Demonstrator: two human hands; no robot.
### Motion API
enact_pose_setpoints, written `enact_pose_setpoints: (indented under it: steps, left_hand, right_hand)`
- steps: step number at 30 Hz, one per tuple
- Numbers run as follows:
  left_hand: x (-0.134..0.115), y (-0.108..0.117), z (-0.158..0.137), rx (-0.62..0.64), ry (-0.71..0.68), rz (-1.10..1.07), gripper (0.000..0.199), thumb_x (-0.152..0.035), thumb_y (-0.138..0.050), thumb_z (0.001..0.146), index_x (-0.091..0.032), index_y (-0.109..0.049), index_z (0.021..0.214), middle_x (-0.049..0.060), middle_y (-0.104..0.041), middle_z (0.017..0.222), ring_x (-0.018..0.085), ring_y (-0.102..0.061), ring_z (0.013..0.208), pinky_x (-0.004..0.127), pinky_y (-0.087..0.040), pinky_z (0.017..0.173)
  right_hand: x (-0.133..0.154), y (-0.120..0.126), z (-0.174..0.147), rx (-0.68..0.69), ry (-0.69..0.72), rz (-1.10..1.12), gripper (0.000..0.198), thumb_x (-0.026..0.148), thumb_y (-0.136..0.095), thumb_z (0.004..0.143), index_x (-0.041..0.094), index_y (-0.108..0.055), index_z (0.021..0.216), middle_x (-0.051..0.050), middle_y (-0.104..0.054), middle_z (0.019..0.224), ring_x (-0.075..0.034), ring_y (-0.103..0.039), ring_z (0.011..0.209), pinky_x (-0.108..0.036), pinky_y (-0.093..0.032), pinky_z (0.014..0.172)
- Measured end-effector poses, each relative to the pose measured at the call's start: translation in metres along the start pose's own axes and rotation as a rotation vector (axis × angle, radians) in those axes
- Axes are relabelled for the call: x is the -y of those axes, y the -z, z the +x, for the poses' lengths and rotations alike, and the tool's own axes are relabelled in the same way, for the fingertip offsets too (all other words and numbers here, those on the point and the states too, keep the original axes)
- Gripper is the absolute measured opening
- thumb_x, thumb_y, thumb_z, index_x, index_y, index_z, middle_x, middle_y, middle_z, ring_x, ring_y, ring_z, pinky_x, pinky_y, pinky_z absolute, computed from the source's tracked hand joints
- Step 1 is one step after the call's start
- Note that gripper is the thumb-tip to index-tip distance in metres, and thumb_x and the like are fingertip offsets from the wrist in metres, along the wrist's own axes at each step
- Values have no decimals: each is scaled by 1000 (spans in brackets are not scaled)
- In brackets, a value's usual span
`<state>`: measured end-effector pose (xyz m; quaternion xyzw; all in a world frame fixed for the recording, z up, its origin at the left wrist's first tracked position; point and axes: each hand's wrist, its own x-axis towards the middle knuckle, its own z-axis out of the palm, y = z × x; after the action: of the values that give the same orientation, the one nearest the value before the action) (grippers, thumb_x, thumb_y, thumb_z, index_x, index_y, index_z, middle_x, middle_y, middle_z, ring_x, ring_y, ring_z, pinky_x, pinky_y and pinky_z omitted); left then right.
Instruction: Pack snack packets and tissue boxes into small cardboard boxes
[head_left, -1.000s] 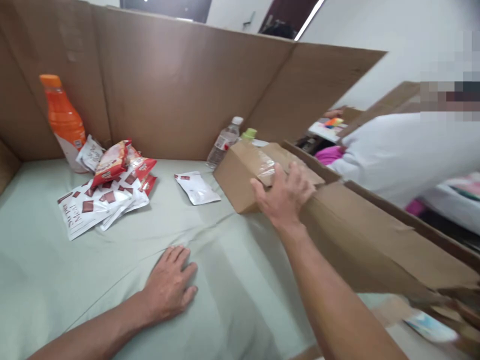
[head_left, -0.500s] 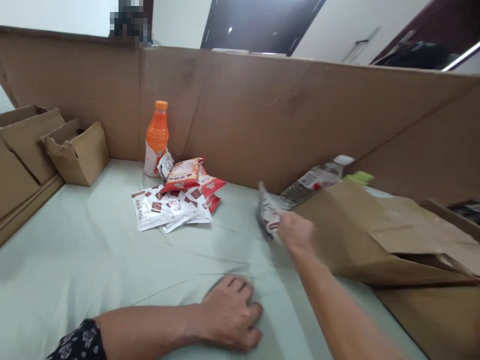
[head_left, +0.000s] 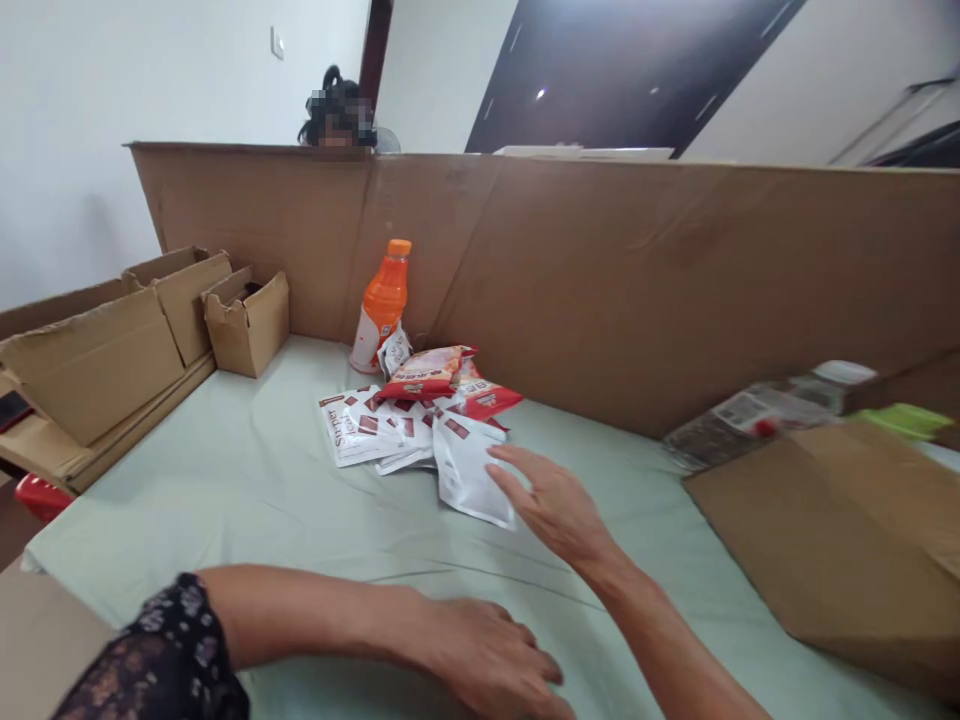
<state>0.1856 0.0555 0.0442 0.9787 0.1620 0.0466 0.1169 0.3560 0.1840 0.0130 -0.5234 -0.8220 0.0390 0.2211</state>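
My right hand (head_left: 551, 505) reaches to the middle of the cloth, fingers and thumb apart. Its fingertips are at the right edge of a white packet (head_left: 472, 470) with a brown square print; whether they touch it is unclear. That packet leans on other white packets with brown squares (head_left: 364, 430). Red-and-cream snack packets (head_left: 427, 370) lie on the pile, and a small white sachet (head_left: 394, 350) stands against an orange drink bottle (head_left: 382, 305). Near the front, my left hand (head_left: 499, 655) lies palm down on the cloth, its fingers loosely apart and holding nothing.
Cardboard boxes (head_left: 97, 360) line the left side. A tall cardboard wall (head_left: 600, 300) closes off the back, with a person's head (head_left: 337, 115) behind it. At right, a clear bottle (head_left: 757, 415) and a green item (head_left: 904, 420) lie behind a cardboard box (head_left: 832, 540).
My right hand has carried the white packet leftward from beside the clear bottle to the pile, and its fingers have spread off it. The camera view has turned left.
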Motion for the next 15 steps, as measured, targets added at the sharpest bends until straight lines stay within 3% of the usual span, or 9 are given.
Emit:
enact_pose_setpoints:
  steps: [1,3,5,7,9,10,12,15]
  left_hand:
    - [10,16,-20,-27,-2,-2,28,-54,-85,78,-36,-80,99,-6,-80,100,15,-74,97,20,-56,85]
    - [44,56,-66,-167,178,75,28,-45,-80,86,-29,-78,109,2,-77,123,19,-68,121,25,-51,106]
    - [89,104,-113,-359,483,181,40,-31,-72,91,-19,-70,128,15,-61,150,31,-52,144,43,-41,122]
    - [138,152,-153,-549,800,288,51,-21,-66,93,-8,-59,141,25,-43,162,40,-33,156,60,-24,128]
    - [179,191,-184,-675,1053,364,61,-19,-67,94,-6,-48,151,27,-32,168,45,-19,160,68,-13,129]
    - [195,206,-195,-705,1147,382,61,-23,-68,96,-11,-47,152,23,-33,168,45,-21,159,70,-14,128]
    - [216,223,-211,-693,1270,369,52,-33,-71,99,-18,-54,146,16,-47,159,40,-44,148,67,-35,121]
    - [222,226,-226,-607,1303,303,42,-41,-69,102,-16,-63,135,11,-63,139,30,-65,122,54,-56,104]
  right_hand:
    - [-17,1,-13,-35,-42,1,47,43,-42,97,19,-77,116,-16,-77,126,-33,-72,121,-50,-53,108]
    - [-46,-8,-44,-51,-142,-13,48,49,-43,93,22,-77,112,-16,-78,123,-35,-73,119,-52,-56,105]
    - [-61,-29,-76,-18,-208,-65,50,53,-43,92,24,-76,115,-15,-76,129,-36,-70,123,-53,-57,103]
    - [-63,-53,-100,-27,-235,-140,53,53,-40,94,27,-73,125,-13,-71,139,-35,-65,131,-54,-55,105]
    - [-55,-67,-112,-73,-243,-215,53,50,-36,98,28,-69,133,-12,-67,146,-33,-60,138,-54,-52,109]
    - [-50,-70,-114,-89,-243,-245,52,47,-35,99,27,-67,135,-12,-66,147,-33,-59,139,-53,-51,110]
    - [-40,-69,-113,-83,-239,-291,51,44,-34,101,26,-66,137,-14,-65,148,-32,-58,139,-52,-50,111]
    - [-31,-59,-106,-17,-248,-326,51,41,-35,103,22,-64,141,-15,-62,151,-32,-57,140,-51,-48,112]
